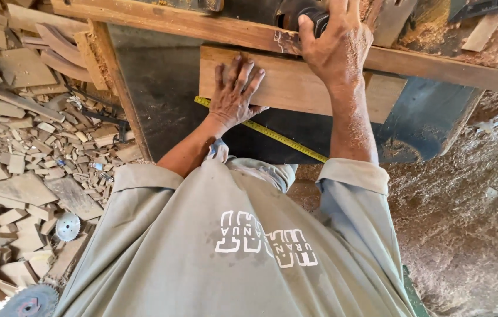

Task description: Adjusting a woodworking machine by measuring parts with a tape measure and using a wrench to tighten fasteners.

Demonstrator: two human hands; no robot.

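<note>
— Starting nearest: what lies closest to the person?

— The grey shirt [231, 246] fills the bottom of the view. At eight o'clock from it, on the floor, lie two round saw blades — a small one [67, 226] and a bigger one [27, 302] at the lower edge — among a heap of wood offcuts [20, 147].

— And the tape?

— A yellow tape measure [272, 134] runs slantwise over the dark table [161, 88], just beyond the shirt, passing under the left wrist.

— The left hand?

— The left hand [234, 94] lies palm down on the near left part of the board [296, 85], fingers spread flat and pressing on the wood. It grips nothing.

— Where is the board?

— At the centre of the view, flat on the table, its far edge against a long wooden rail [436, 69] that runs from eleven o'clock to three o'clock.

— The right hand?

— At twelve o'clock, beyond the board. The right hand [337, 41], dusted with sawdust, reaches over the rail, fingers curled over a dark object [313, 17]; I cannot tell what that is. Sawdust [472, 199] covers the ground at four o'clock.
</note>
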